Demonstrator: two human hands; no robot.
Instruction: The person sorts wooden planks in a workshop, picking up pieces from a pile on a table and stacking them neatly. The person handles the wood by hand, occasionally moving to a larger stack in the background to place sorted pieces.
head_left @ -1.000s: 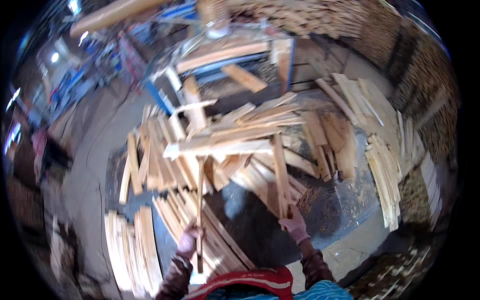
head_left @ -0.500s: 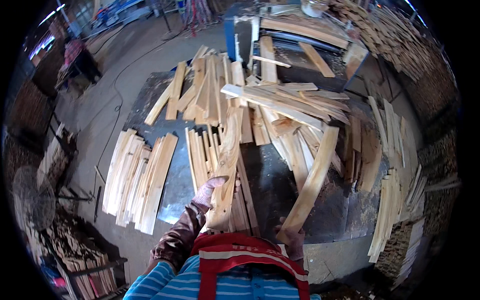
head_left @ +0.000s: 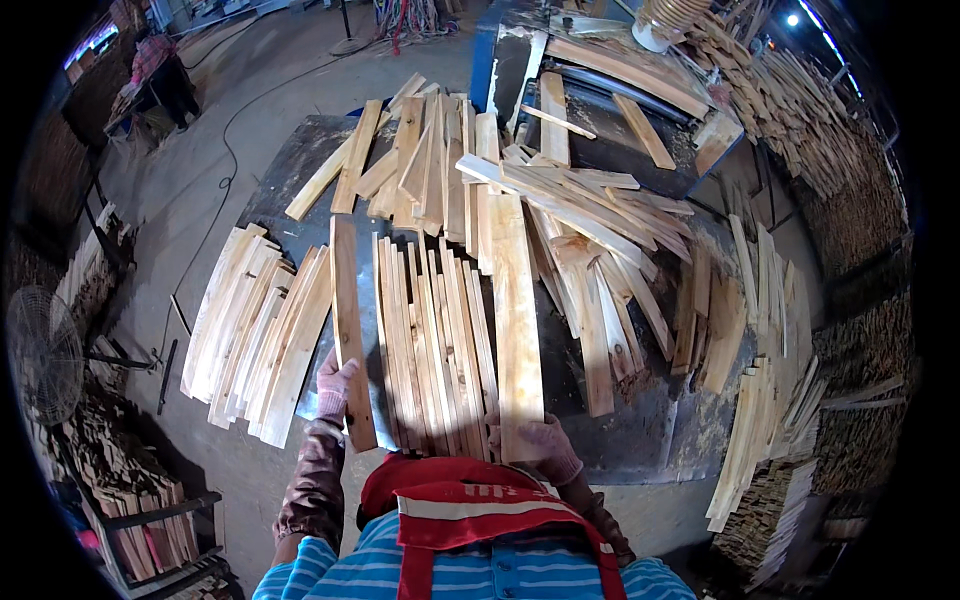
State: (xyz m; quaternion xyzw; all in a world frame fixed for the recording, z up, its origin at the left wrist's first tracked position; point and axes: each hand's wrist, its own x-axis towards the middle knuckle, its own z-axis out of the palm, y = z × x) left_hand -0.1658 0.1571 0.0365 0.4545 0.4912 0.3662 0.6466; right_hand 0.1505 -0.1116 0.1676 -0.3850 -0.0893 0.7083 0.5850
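Observation:
My gloved left hand (head_left: 336, 387) is closed on the near part of a narrow wooden board (head_left: 350, 320), which stands between two groups of boards. A wider, pale wooden plank (head_left: 517, 340) has its near end in my gloved right hand (head_left: 548, 448), with the fingers partly behind it. Between the two held pieces, a row of thin boards on edge (head_left: 430, 350) lies on the dark metal table (head_left: 620, 440). Left of my left hand, a group of pale boards (head_left: 255, 340) is laid side by side.
Loose boards lie in a jumbled heap (head_left: 590, 230) across the table's far side. Behind it stands a blue-framed machine (head_left: 620, 110). Stacked wood (head_left: 740, 440) lines the right, and a fan (head_left: 45, 350) stands at left. Far left, a person (head_left: 158, 70) is beside a small table.
My left hand has moved left and now holds a narrow board beside the row. My right hand has brought its plank leftward and more upright, next to the row's right side.

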